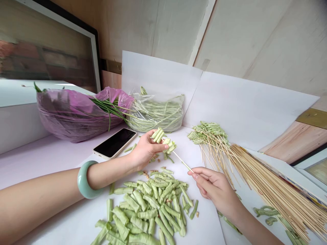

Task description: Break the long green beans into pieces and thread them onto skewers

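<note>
Between the fingers of my left hand (145, 149) are short green bean pieces (157, 134), threaded on a thin wooden skewer (182, 161). The hand is closed on them and wears a pale green bangle (85, 179) at the wrist. My right hand (217, 187) pinches the skewer's lower end between thumb and fingers. Below both hands lies a loose pile of cut green bean pieces (150, 207) on white paper. To the right, finished-looking skewers of bean pieces (209, 131) lie stacked with their sticks toward me.
A thick bundle of bare wooden skewers (278, 187) stretches along the right. Behind my left hand lie a phone (114, 142), a purple plastic bag (81, 115) of greens and a clear bag (158, 112) of long beans. White boards (245, 105) stand against the wall.
</note>
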Demonstrator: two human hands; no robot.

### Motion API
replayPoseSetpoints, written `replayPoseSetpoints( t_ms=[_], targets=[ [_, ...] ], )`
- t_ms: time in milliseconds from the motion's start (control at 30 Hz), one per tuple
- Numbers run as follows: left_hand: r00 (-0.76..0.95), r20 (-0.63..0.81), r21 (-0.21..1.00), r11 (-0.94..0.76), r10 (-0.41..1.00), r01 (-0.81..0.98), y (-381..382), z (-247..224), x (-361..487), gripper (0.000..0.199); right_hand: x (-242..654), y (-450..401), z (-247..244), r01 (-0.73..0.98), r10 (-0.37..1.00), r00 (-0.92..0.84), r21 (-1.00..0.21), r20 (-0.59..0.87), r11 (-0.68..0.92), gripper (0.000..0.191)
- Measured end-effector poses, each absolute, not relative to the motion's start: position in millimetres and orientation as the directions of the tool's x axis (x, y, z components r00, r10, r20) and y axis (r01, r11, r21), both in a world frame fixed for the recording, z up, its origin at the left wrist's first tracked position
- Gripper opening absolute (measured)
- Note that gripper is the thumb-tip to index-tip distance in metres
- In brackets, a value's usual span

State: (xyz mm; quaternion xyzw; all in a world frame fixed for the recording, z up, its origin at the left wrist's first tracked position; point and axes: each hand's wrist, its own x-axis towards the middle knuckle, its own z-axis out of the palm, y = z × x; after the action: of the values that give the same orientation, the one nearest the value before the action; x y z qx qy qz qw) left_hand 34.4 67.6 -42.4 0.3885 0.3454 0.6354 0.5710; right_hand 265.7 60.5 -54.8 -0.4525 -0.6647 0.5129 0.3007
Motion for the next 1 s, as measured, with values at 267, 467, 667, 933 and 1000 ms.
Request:
replayPoseSetpoints(
  t_ms=[267, 467, 667, 933, 1000],
  targets=[
    [-0.091, 0.082, 0.874, -0.115, 0.992, -0.472, 66.3, -38.4, 35.0, 0.044, 266.0, 62.4, -50.9, 0.264, 0.908, -0.409, -0.964, -0.086, 0.027, 0.046],
    [-0.112, 0.056, 0.864, -0.104, 0.992, -0.492, 70.7, -37.1, 32.6, 0.039, 272.0, 69.2, -45.5, 0.407, 0.923, -0.385, -0.898, -0.005, 0.165, 0.041],
    [-0.116, 0.070, 0.857, -0.119, 0.991, -0.501, 74.3, -42.5, 28.1, 0.050, 287.2, 78.1, -43.7, 0.500, 0.938, -0.199, -0.793, 0.285, 0.348, 0.034],
    [-0.164, 0.028, 0.893, -0.098, 0.986, -0.440, 75.5, -46.6, 27.1, 0.044, 342.4, 129.4, -30.1, 0.715, 0.918, 0.097, -0.668, 0.383, 0.203, 0.022],
    [-0.155, 0.043, 0.902, -0.105, 0.987, -0.418, 75.2, -47.3, 27.3, 0.044, 356.5, 142.2, -32.9, 0.764, 0.931, 0.099, -0.626, 0.352, 0.155, 0.020]
  ],
)
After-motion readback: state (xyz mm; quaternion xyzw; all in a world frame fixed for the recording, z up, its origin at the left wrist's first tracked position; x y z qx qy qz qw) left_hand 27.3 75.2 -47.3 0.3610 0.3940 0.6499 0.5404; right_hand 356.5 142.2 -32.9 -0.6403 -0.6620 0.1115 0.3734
